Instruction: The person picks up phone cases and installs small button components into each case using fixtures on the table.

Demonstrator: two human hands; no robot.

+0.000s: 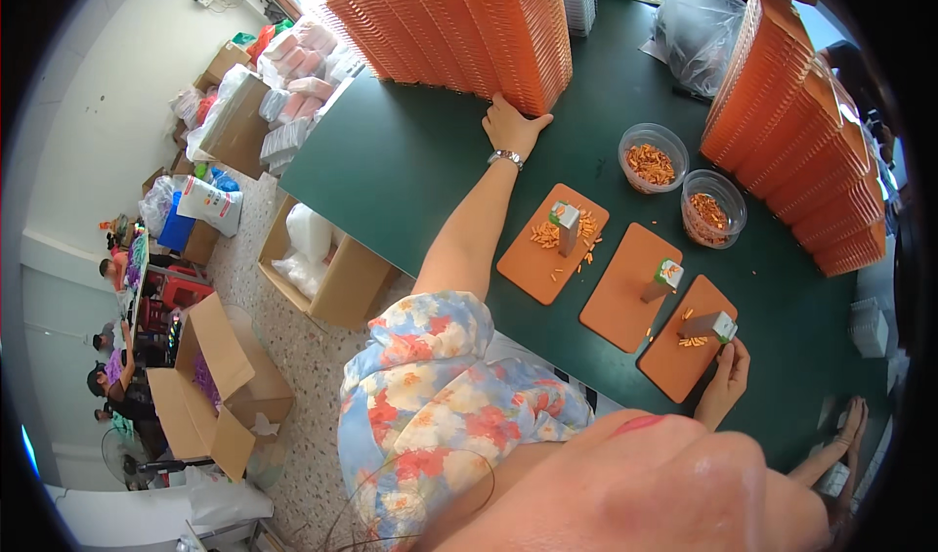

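My left hand (512, 122), with a wristwatch, reaches far across the green table (410, 161) and grips the bottom corner of a tall stack of orange trays (513, 29). My right hand (728, 376) rests at the near edge of the nearest orange board (674, 361), fingers touching a small brown block with a green and white end (710, 325). Two more orange boards (552, 244) (625, 288) lie beside it, each with a similar small block standing on it. Small orange pieces are scattered on the left board.
Two clear plastic tubs (653, 156) (714, 205) hold small orange pieces. Another leaning stack of orange trays (801, 132) fills the right. Open cardboard boxes (327, 259) (210, 391) stand on the floor at left, where other people sit. A clear plastic bag (699, 24) lies at the back.
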